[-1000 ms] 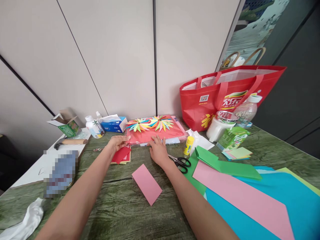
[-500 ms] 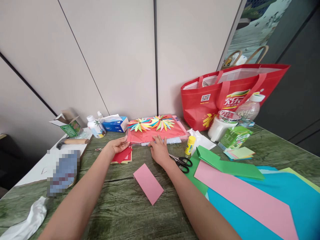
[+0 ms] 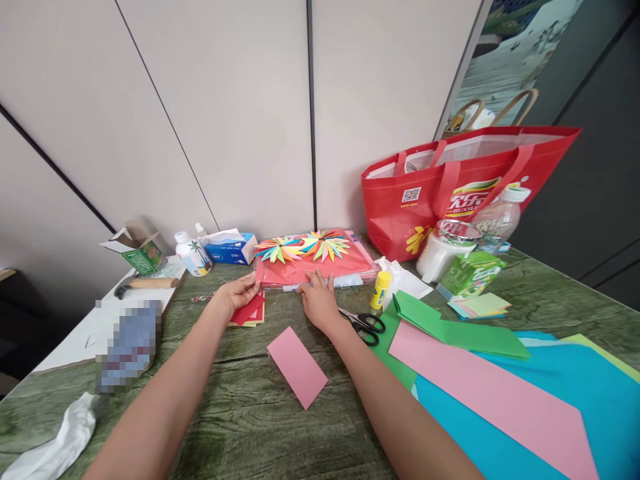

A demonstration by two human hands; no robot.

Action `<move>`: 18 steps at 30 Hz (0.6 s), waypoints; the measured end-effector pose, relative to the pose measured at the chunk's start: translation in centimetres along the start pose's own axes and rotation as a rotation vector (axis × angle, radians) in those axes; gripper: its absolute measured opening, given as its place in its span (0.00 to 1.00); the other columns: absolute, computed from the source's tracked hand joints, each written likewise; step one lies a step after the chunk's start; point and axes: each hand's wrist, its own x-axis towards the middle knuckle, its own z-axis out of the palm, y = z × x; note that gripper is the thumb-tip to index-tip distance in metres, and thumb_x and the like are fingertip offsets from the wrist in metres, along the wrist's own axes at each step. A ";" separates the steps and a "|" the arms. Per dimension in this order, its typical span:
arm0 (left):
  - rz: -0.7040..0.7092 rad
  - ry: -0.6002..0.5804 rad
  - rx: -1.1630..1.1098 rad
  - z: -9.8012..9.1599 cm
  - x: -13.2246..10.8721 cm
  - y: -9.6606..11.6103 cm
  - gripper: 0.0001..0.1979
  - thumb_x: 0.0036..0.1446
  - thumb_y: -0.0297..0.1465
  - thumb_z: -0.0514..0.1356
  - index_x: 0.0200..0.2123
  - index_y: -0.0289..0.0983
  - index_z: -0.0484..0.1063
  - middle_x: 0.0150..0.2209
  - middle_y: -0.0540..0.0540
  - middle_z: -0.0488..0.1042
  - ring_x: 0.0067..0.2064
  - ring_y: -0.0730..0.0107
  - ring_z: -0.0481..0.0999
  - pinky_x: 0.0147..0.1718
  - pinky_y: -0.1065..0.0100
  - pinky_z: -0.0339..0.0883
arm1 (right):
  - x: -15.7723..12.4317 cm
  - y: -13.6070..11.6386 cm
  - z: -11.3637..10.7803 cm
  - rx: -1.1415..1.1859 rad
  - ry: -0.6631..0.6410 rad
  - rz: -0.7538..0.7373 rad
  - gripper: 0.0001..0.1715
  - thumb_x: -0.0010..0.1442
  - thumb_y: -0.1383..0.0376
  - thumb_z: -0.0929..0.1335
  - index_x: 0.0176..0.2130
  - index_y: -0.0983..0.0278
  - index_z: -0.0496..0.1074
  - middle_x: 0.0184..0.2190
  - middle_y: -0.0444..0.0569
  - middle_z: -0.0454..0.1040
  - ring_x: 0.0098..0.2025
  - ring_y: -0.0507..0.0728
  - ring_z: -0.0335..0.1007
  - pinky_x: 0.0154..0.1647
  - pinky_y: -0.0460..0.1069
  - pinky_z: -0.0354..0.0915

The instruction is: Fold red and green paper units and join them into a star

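A clear plastic packet of red paper (image 3: 287,272) lies against the wall, with two multicoloured folded-paper stars (image 3: 325,246) on top of it. My left hand (image 3: 239,293) pinches the packet's near left corner, thumb and fingers together. Spread over the packet's front edge are the fingers of my right hand (image 3: 318,301), pressing lightly on it. Below my left hand sits a small stack of red and yellow paper pieces (image 3: 250,312). A pink paper rectangle (image 3: 297,367) lies between my forearms. Black-handled scissors (image 3: 367,327) rest right of my right wrist, near a yellow glue stick (image 3: 381,291).
On the right are green paper (image 3: 460,333), a pink strip (image 3: 490,393), blue sheets (image 3: 605,393), a green carton (image 3: 470,277), a white mug (image 3: 440,260) and a red bag (image 3: 395,213). Left stand a tissue box (image 3: 230,250), a bottle (image 3: 193,257) and a hammer (image 3: 155,283).
My left hand has shifted very slightly to the right at the packet's corner. My right hand, the packet and the other papers look the same.
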 end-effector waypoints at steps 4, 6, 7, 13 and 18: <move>0.027 -0.038 0.055 0.1 -0.3 0.2 0.13 0.50 0.12 0.54 0.30 0.32 0.72 0.25 0.47 0.72 0.24 0.77 0.73 0.22 0.78 0.70 | 0.0 0.2 0.1 -0.009 0.003 0.000 0.13 0.56 0.72 0.61 0.39 0.63 0.72 0.56 0.56 0.60 0.61 0.67 0.45 0.58 0.67 0.35; 0.066 -0.052 0.090 0.2 -0.6 0.5 0.09 0.49 0.13 0.57 0.27 0.31 0.72 0.24 0.46 0.73 0.23 0.76 0.73 0.22 0.77 0.71 | 0.0 0.1 0.1 -0.018 -0.003 -0.001 0.13 0.55 0.73 0.62 0.39 0.63 0.72 0.56 0.56 0.60 0.61 0.67 0.44 0.58 0.67 0.35; 0.094 -0.058 0.108 0.3 -0.7 0.6 0.08 0.48 0.15 0.59 0.26 0.31 0.72 0.23 0.46 0.73 0.22 0.76 0.73 0.21 0.77 0.70 | 0.0 0.0 0.0 -0.022 -0.006 -0.002 0.13 0.55 0.73 0.62 0.39 0.63 0.71 0.56 0.56 0.60 0.61 0.67 0.44 0.58 0.67 0.36; 0.277 -0.088 0.264 2.3 -2.8 0.2 0.07 0.38 0.17 0.66 0.24 0.29 0.72 0.16 0.50 0.70 0.14 0.77 0.67 0.14 0.75 0.66 | 0.0 -1.0 -0.5 -0.051 0.109 0.130 0.18 0.56 0.66 0.65 0.47 0.69 0.63 0.47 0.63 0.66 0.57 0.66 0.53 0.56 0.68 0.40; 0.401 -0.129 0.358 5.1 -5.4 -1.3 0.08 0.35 0.17 0.67 0.21 0.29 0.72 0.17 0.49 0.72 0.14 0.76 0.68 0.15 0.75 0.66 | 0.3 -0.7 -0.2 0.076 0.229 0.096 0.29 0.53 0.56 0.67 0.50 0.69 0.61 0.49 0.62 0.65 0.58 0.67 0.52 0.57 0.65 0.43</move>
